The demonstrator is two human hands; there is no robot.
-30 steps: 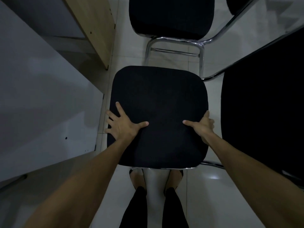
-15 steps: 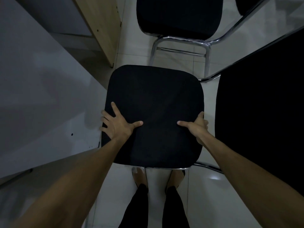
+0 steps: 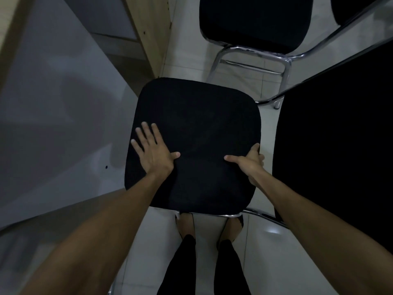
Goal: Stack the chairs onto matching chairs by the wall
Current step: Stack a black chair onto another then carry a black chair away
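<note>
Both hands grip a black padded chair seat, carried low between tabletop and other chairs.

Head view: the left hand [image 3: 154,151] lies flat, fingers spread, on the chair seat [image 3: 195,141]; the right hand [image 3: 251,161] wraps its right edge, thumb on top. A matching chrome-legged chair [image 3: 255,24] stands just ahead, nothing stacked on it; stacking seems not yet done. No writing is readable.

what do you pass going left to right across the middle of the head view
grey desk top → left hand → black chair seat → right hand → strip of white floor → large black surface
</note>
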